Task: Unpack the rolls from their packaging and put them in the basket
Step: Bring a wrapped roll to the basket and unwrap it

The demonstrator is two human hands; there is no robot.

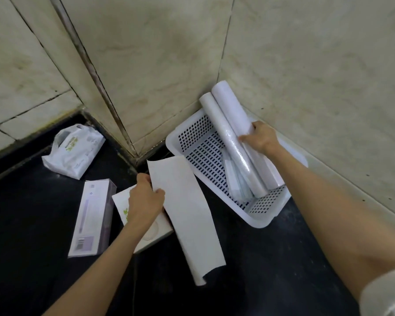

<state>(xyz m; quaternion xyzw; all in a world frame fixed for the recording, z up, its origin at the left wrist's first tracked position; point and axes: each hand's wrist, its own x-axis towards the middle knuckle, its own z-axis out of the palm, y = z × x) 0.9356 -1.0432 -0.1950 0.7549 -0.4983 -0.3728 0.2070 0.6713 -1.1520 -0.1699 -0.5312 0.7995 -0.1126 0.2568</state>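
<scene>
A white perforated basket (193,131) stands on the dark counter in the wall corner. Two long white rolls lean in it, upper ends sticking out over the far rim: a thinner roll (228,137) on the left and a thicker roll (235,110) on the right. My right hand (261,137) is closed around the thicker roll near its middle. Some folded pale packets (236,181) lie at the basket's bottom. My left hand (145,198) pinches the upper edge of a long white paper wrapper sheet (189,215), which curls at its lower end.
A flat white box with green print (121,202) lies under my left hand. Left of it lies a long purple-and-white box (91,215). A white plastic bag (74,151) sits at the back left by the wall. Tiled walls close in behind and to the right.
</scene>
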